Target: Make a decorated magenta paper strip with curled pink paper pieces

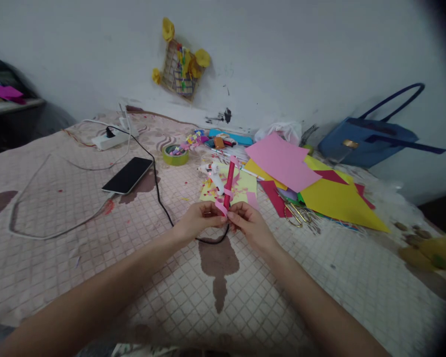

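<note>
Both hands meet over the middle of the patterned tablecloth. A dark pink paper roll (pixel 229 186) stands tilted between them, with a light pink paper strip (pixel 228 192) winding around it. Fingers of my left hand (pixel 207 216) are pinched on the strip near the roll's lower end. My right hand (pixel 243 218) pinches the bottom of the roll from the other side. Just beyond lies a white glue gun (pixel 216 177) on a stained pale yellow sheet (pixel 250 184). A black cord (pixel 158 191) runs from the power strip and passes below my hands.
A phone (pixel 128 175) on a white cable and a power strip (pixel 113 139) are at left. Green tape (pixel 176 155) sits at the back. Coloured paper sheets (pixel 282 161), scissors (pixel 298 213) and a blue handbag (pixel 367 141) occupy the right.
</note>
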`<state>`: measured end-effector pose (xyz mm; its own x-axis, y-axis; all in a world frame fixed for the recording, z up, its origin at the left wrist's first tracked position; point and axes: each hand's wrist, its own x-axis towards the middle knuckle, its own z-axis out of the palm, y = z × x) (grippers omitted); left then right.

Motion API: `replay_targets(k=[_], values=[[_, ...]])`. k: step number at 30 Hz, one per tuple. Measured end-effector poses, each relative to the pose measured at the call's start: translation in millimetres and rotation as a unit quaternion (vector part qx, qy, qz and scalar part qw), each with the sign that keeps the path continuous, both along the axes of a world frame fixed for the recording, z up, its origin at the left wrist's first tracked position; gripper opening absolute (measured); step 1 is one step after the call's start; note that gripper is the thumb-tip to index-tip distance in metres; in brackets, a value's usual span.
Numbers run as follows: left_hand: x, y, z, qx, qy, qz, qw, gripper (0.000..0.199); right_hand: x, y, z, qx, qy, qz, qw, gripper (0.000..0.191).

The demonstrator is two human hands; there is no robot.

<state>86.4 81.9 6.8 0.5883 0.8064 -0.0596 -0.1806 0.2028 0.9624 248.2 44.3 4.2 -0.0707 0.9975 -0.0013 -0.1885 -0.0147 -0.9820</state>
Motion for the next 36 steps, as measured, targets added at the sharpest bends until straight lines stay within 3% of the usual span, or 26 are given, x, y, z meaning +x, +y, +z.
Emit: replay_targets(k=[16,26,36], values=[[-1.9,3.5,-7.5,-0.013,0.009,-0.008,1.000,0.024,-2.0,-2.1,-1.0,0.021,-0.036,-0.006,0.999,0.024],[-3.1,0.8,2.4,-0.050,-0.020,-0.019,0.998,0.023,-2.5,-2.6,1.3,0.018,-0.035,-0.018,0.999,0.025],[-1.8,0.8,1.5,-0.046,-0.015,-0.010,0.999,0.024,-2.7,-1.9,-2.7,0.015,-0.038,-0.004,0.999,0.026]])
